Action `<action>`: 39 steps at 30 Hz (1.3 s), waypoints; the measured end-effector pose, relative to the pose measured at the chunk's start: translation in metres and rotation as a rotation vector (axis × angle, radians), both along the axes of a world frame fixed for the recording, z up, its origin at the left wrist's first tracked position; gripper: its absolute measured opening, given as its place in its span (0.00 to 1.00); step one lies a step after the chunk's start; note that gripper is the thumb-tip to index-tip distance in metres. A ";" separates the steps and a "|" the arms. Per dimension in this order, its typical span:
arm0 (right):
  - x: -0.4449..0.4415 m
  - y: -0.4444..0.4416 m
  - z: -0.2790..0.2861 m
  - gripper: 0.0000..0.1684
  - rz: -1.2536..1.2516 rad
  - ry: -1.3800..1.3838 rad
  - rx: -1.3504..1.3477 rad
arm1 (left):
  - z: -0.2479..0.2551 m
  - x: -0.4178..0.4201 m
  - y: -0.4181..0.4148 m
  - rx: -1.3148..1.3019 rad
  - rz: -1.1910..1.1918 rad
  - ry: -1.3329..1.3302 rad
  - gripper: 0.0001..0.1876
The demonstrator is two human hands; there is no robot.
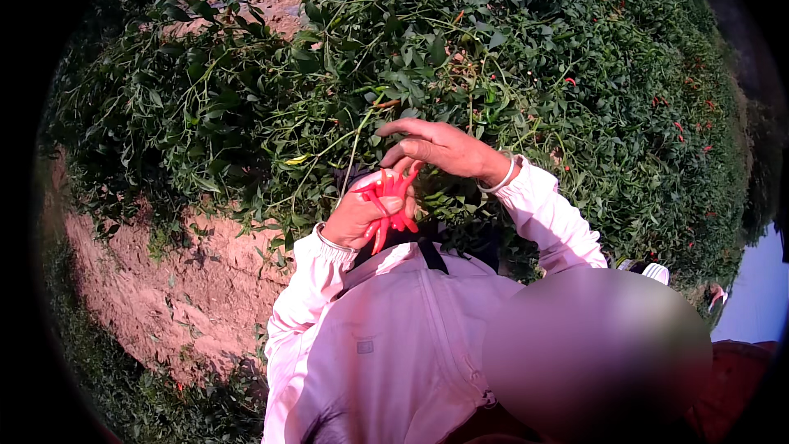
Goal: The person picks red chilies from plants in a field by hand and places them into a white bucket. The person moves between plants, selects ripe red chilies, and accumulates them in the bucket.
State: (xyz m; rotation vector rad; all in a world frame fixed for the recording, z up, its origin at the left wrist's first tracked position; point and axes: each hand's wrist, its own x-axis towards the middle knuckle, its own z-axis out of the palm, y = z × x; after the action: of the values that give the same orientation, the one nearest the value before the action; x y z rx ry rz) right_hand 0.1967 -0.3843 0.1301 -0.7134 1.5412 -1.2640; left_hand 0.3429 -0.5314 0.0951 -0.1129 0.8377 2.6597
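My left hand (359, 217) is closed around a bunch of red chili peppers (383, 229). Their tips and ends stick out on both sides of the thumb. Just above and to the right, my right hand (453, 149) has its fingers stretched out and apart, with no pepper seen in its grasp. Its lower fingers come close to the upper end of the bunch; whether they touch it is hard to tell. Leafy green chili plants (345, 74) spread beyond both hands. A brownish-orange pepper (388, 103) hangs among the stems left of my right fingertips.
Bare reddish soil (203, 283) forms a strip at the left. More red peppers (570, 81) dot the foliage on the right. A pale stem (354, 151) rises beside my left hand. The front of my light jacket (394, 320) fills the lower middle, beside a blurred patch.
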 end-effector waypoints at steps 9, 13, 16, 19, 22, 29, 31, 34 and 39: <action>-0.054 0.003 -0.063 0.06 0.209 1.579 0.312 | -0.054 -0.014 0.015 0.612 0.191 -0.334 0.06; -0.086 0.018 -0.068 0.08 -0.095 1.364 0.239 | -0.079 -0.031 0.007 0.570 0.236 -0.245 0.03; -0.092 0.025 -0.065 0.08 -0.161 1.328 0.246 | -0.074 -0.041 0.006 0.388 0.305 -0.243 0.04; -0.049 0.016 -0.030 0.09 -0.267 1.306 -0.109 | -0.049 -0.044 0.011 0.072 0.434 -0.131 0.09; -0.006 0.007 0.010 0.10 -0.244 1.224 -0.184 | -0.015 -0.043 0.015 -0.125 0.506 0.016 0.19; 0.023 0.019 -0.020 0.09 -0.079 0.904 0.099 | -0.004 -0.037 0.019 -0.621 0.571 0.123 0.07; 0.027 0.016 -0.020 0.11 -0.078 0.773 0.104 | -0.020 -0.038 0.016 -0.491 0.572 -0.040 0.05; 0.041 0.013 -0.008 0.12 0.204 0.849 -0.242 | -0.047 -0.046 0.001 0.097 0.605 -0.244 0.05; 0.024 0.018 0.009 0.11 0.390 0.822 -0.246 | -0.064 -0.055 -0.014 -0.061 0.391 -0.095 0.13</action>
State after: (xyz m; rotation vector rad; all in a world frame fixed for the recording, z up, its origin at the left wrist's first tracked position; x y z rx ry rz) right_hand 0.2211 -0.3663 0.1394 -1.7572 1.7510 -0.9013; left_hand 0.2881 -0.5455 0.0308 -0.4579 0.9477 2.9574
